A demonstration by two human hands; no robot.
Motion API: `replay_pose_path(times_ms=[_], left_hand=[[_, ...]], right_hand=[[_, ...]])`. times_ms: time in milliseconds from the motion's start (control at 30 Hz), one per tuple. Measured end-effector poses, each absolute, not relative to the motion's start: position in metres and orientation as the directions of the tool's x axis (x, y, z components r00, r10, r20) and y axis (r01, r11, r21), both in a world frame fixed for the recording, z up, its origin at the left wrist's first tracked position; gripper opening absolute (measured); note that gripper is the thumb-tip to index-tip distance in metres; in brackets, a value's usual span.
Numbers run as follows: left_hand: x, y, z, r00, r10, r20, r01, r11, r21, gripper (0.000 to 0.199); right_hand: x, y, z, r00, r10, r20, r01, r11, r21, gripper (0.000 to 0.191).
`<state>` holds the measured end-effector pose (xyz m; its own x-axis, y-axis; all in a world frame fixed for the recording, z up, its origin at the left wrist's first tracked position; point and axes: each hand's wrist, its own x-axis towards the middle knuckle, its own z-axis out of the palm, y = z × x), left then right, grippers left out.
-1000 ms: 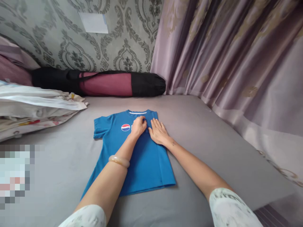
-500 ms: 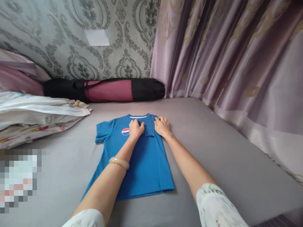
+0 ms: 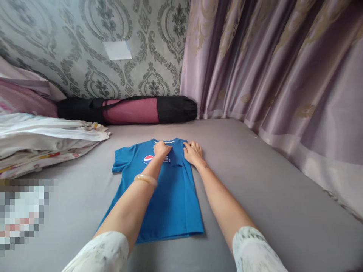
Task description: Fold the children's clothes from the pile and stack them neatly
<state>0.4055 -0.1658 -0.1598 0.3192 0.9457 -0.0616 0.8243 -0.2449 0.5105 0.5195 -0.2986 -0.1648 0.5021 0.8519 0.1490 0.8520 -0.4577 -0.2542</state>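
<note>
A blue T-shirt (image 3: 161, 204) with a round red, white and blue logo lies spread on the bed, its collar pointing away from me. The sleeve on its right side is folded inward over the chest, and that side edge is turned in. Close below the collar, my left hand (image 3: 162, 149) is closed on the cloth beside the folded sleeve, covering part of the white print. My right hand (image 3: 193, 153) grips the folded edge at the right shoulder with bent fingers; its fingertips are partly hidden. The left sleeve (image 3: 123, 158) lies stretched outward.
Grey sheet (image 3: 244, 170) surrounds the shirt. A black and maroon rolled bag (image 3: 130, 111) lies along the patterned wall. Rumpled white bedding (image 3: 48, 139) is piled at left, and mauve curtains (image 3: 241, 68) hang at right. A blurred patch covers the lower left.
My left hand has shifted slightly toward the collar, and more of the white print shows. The folded side lies a little farther left. My right hand stays at the shoulder edge.
</note>
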Motion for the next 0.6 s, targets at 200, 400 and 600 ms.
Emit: replay_pose_path(times_ms=[200,400,600], left_hand=[[0.407,-0.166,-0.156,0.379,0.925,-0.021,0.738,-0.288,0.61,0.014],[0.406,-0.192,-0.155,0.51,0.834,0.21,0.555,-0.505,0.661,0.028],[0.405,-0.211,-0.168,0.687,0.662,0.301,0.457,-0.715,0.53,0.025]], right_hand=[[0.518,-0.297,-0.164,0.5,0.853,0.15,0.854,-0.456,-0.251,0.042],[0.519,-0.295,-0.165,0.508,0.848,0.153,0.85,-0.464,-0.25,0.044],[0.52,-0.295,-0.164,0.509,0.851,0.131,0.848,-0.47,-0.244,0.043]])
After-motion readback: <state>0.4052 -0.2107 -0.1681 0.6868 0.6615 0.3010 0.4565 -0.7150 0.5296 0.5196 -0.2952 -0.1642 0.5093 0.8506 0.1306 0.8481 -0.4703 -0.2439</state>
